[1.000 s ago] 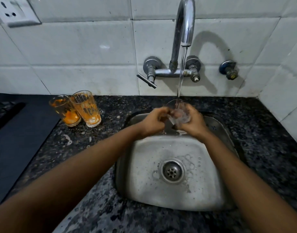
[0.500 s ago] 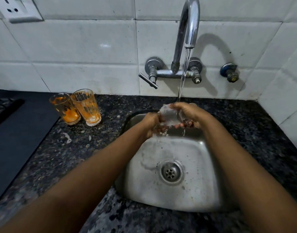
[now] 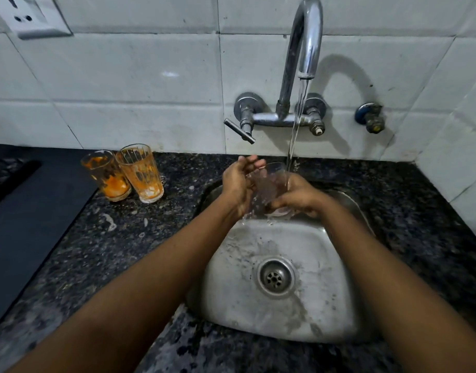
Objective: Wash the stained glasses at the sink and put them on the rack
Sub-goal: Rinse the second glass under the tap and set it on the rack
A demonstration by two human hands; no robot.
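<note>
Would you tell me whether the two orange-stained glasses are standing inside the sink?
No, the two stained glasses stand upright on the dark counter left of the sink, outside its basin.

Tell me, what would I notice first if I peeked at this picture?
Two hands, left and right, hold a clear glass over the steel sink, right beside the water stream that runs from the tall tap. Left of the sink, two glasses smeared with orange, one and the other, stand close together on the dark speckled counter.
</note>
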